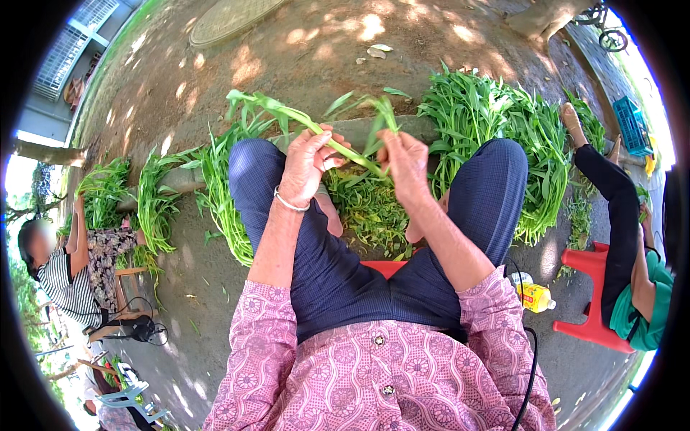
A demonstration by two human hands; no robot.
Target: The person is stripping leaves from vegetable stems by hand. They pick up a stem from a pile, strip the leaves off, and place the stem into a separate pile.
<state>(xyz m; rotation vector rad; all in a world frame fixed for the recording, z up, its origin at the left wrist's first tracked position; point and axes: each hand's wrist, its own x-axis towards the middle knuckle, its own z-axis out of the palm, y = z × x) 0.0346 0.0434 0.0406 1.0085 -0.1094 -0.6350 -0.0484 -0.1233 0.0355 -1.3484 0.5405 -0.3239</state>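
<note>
My left hand (305,165), with a pale bracelet on its wrist, is closed round a long green water spinach stalk (293,113). The stalk's leafy end points up and left, and its bare end slants down toward my other hand. My right hand (406,164) pinches a leafy sprig (386,113) that sticks up from its fingers, slightly blurred. That hand's fingertips are close to the stalk's bare end; whether they touch it, I cannot tell. Between my feet, below both hands, lies a pile of torn leaves (374,212), some yellowed.
A bundle of greens (226,183) lies beside my left knee, and a large heap (496,122) beside my right. A yellow-labelled bottle (536,297) stands at my right. One person sits at far left among greens, another on a red stool (593,287) near a blue crate (632,126).
</note>
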